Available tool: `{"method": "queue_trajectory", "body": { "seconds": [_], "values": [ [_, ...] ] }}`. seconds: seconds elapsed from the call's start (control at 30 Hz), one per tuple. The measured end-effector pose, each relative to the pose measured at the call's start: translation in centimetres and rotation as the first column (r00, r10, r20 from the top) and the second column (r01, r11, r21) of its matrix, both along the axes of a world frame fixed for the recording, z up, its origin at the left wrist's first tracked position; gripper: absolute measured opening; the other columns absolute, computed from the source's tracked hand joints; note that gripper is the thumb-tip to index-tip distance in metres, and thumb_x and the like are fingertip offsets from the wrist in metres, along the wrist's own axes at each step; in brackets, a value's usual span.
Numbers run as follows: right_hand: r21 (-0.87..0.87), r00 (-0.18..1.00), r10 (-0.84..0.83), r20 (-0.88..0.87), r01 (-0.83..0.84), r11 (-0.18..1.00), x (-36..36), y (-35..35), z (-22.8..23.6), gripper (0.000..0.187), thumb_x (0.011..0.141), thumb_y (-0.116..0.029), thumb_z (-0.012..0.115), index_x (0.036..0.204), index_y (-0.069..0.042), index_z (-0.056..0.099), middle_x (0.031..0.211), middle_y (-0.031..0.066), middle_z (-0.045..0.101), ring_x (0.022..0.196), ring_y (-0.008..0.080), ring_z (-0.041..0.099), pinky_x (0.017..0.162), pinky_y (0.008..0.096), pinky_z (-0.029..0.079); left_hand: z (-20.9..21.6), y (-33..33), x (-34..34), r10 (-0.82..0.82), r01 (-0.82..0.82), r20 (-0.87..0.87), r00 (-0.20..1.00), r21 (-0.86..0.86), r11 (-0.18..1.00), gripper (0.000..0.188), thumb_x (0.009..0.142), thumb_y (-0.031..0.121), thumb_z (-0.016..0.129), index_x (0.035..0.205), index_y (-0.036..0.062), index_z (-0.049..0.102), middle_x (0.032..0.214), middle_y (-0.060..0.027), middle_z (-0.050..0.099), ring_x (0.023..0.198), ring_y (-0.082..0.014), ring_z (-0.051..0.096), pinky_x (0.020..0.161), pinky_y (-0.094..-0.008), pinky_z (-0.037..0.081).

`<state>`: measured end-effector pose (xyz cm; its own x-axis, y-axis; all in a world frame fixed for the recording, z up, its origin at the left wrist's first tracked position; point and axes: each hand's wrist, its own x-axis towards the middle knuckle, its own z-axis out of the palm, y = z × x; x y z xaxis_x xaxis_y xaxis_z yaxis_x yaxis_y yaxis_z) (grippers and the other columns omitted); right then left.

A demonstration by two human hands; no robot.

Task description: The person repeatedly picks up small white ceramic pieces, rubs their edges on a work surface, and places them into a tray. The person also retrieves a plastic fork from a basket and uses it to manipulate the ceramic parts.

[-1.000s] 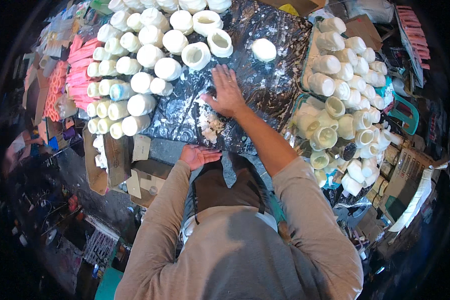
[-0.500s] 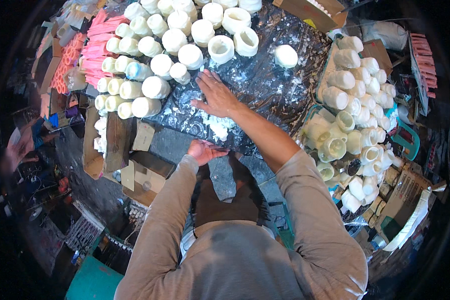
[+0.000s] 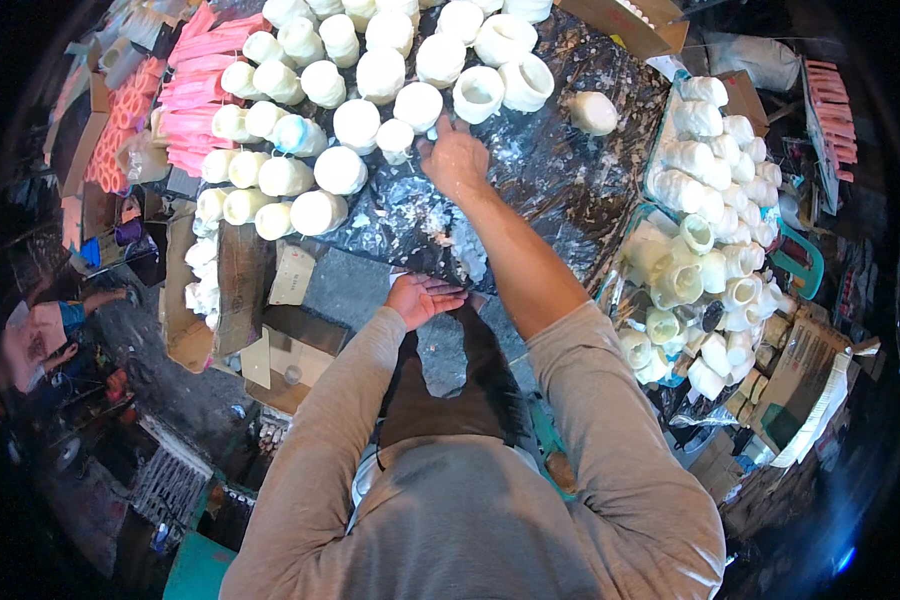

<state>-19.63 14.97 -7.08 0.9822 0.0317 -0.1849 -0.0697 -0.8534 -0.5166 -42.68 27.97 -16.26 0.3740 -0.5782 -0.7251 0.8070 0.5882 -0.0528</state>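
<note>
My right hand (image 3: pixel 457 165) reaches over the dark plastic-covered table (image 3: pixel 580 165), fingers stretched out and apart, holding nothing that I can see. Its fingertips lie right beside a rounded white jar-shaped piece (image 3: pixel 418 107) and a smaller white one (image 3: pixel 395 141); contact is hard to tell. My left hand (image 3: pixel 425 300) is palm up at the table's near edge, open, its fingers extended under the rim. Between the hands, a small heap of white flakes (image 3: pixel 467 250) sits close to that edge. More white crumbs are scattered over the plastic.
Several cream-white jar-shaped pieces (image 3: pixel 341 171) crowd the table's far left, beside pink sticks (image 3: pixel 210 88). One white piece (image 3: pixel 594 113) stands alone. More fill trays (image 3: pixel 686 157) on the right. Cardboard boxes (image 3: pixel 295 362) stand at left. Another person (image 3: pixel 32 345) is far left.
My right hand has moved farther from me, toward the white pieces. My left hand's fingers have spread and turned more palm up. The flake heap looks shifted slightly right, and the view has shifted too.
</note>
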Motion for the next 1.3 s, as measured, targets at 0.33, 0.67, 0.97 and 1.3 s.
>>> {"method": "queue_trajectory", "body": {
  "seconds": [0.33, 0.67, 0.97, 1.3],
  "values": [
    [0.031, 0.987, 0.027, 0.161, -0.032, 0.999, -3.3, -1.1, 0.2, 0.035, 0.092, -0.028, 0.069, 0.119, -0.007, 0.064, 0.117, 0.0239, 0.061, 0.104, 0.0449, 0.066, 0.085, 0.0541, 0.055, 0.6, 4.4, 0.2, 0.059, -0.059, -0.006, 0.998, -0.012, 0.998, 0.055, 0.097, 0.027, 0.049, 0.127, -0.0185, 0.051, 0.136, -0.0376, 0.057, 0.13, -0.0517, 0.055, 0.116, -0.0602, 0.042],
    [0.019, 0.997, -0.041, 0.06, 0.04, 0.999, -1.2, 0.1, -1.0, 0.024, 0.094, -0.02, 0.067, 0.114, -0.009, 0.065, 0.115, 0.0191, 0.062, 0.102, 0.0423, 0.067, 0.084, 0.0532, 0.055, 3.0, 6.6, -1.4, -0.13, 0.097, 0.064, 0.989, 0.371, 0.924, 0.04, 0.104, 0.02, 0.054, 0.129, -0.0114, 0.054, 0.119, -0.0266, 0.066, 0.11, -0.0374, 0.069, 0.097, -0.0473, 0.058],
    [0.0, 0.994, -0.103, -0.042, 0.103, 0.995, 0.1, 1.6, -1.2, 0.034, 0.085, -0.021, 0.075, 0.114, -0.008, 0.064, 0.113, 0.0206, 0.064, 0.104, 0.0425, 0.068, 0.088, 0.0516, 0.055, 6.6, 5.6, -0.6, -0.703, -0.218, 0.349, 0.62, 0.937, 0.273, 0.03, 0.097, 0.019, 0.065, 0.116, -0.0049, 0.067, 0.088, -0.0148, 0.071, 0.086, -0.031, 0.072, 0.075, -0.0411, 0.059],
    [-0.007, 0.911, 0.36, 0.199, -0.366, 0.931, -9.0, -1.7, 0.5, 0.021, 0.089, -0.017, 0.069, 0.103, -0.002, 0.064, 0.108, 0.019, 0.062, 0.1, 0.0413, 0.061, 0.089, 0.0537, 0.049, 10.9, 3.7, 7.7, -0.889, -0.318, -0.153, 0.432, 0.896, -0.309, 0.057, 0.091, 0.025, 0.069, 0.137, -0.0022, 0.051, 0.101, -0.0216, 0.067, 0.088, -0.0412, 0.068, 0.075, -0.0508, 0.057]
  ]
}}
